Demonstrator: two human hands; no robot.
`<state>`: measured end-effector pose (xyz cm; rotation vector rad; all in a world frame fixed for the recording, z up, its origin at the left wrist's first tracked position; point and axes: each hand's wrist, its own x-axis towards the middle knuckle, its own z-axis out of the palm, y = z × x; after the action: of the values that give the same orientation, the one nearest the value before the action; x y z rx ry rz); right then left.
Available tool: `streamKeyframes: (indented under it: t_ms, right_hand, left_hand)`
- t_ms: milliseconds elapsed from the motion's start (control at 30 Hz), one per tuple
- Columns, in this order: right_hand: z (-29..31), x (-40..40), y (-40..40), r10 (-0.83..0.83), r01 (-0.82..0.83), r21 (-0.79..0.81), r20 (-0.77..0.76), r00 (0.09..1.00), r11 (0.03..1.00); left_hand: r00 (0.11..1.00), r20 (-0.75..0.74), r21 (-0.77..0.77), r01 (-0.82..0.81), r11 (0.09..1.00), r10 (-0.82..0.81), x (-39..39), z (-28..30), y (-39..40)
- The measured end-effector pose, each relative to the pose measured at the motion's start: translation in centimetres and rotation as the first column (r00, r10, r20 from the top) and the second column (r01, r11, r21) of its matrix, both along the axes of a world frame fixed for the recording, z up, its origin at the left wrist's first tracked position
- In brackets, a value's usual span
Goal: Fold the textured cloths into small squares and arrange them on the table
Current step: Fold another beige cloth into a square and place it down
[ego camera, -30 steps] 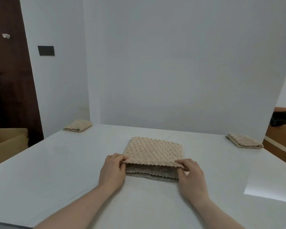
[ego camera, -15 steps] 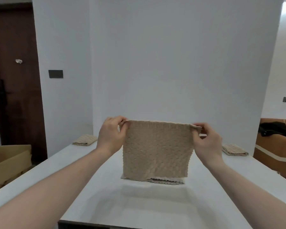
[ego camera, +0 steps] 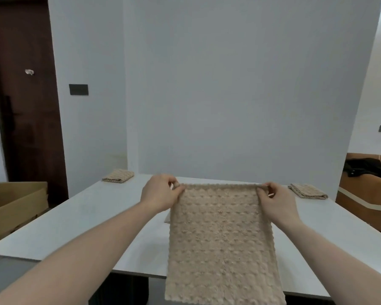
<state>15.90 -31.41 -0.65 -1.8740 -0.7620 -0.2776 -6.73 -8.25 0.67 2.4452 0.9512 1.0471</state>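
Observation:
A beige bumpy-textured cloth (ego camera: 220, 243) hangs unfolded in the air above the white table (ego camera: 79, 221), its lower edge reaching past the table's near edge. My left hand (ego camera: 160, 194) pinches its top left corner. My right hand (ego camera: 273, 200) pinches its top right corner, so the top edge is stretched straight between them. A bit of cloth (ego camera: 167, 219) shows on the table behind the hanging one. One folded beige cloth (ego camera: 118, 176) lies at the table's far left corner. Another folded cloth (ego camera: 307, 191) lies at the far right.
A white wall stands right behind the table. An open cardboard box (ego camera: 13, 203) sits to the left, beside a dark wooden door (ego camera: 29, 119). A brown sofa (ego camera: 365, 201) with a black garment (ego camera: 365, 166) on it stands at the right.
Both hands lifted the top layer of the cloth off the table and raised it. The cloth has opened out and now hangs full length; the camera view tilted upward.

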Motion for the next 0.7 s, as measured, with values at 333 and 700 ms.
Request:
streamKeyframes:
  t_ms: [333,700]
  right_hand:
    - [-8.8,4.4,3.7,-0.128,0.114,-0.124,-0.11,0.986,0.986]
    - [-12.2,8.3,6.6,-0.145,0.132,-0.084,-0.178,0.973,0.988]
  left_hand:
    - [0.995,-0.006,-0.395,-0.094,0.914,0.1,6.0,-7.9,1.6]
    - [0.985,0.137,-0.462,-0.027,0.887,0.101,10.5,-12.0,5.0]
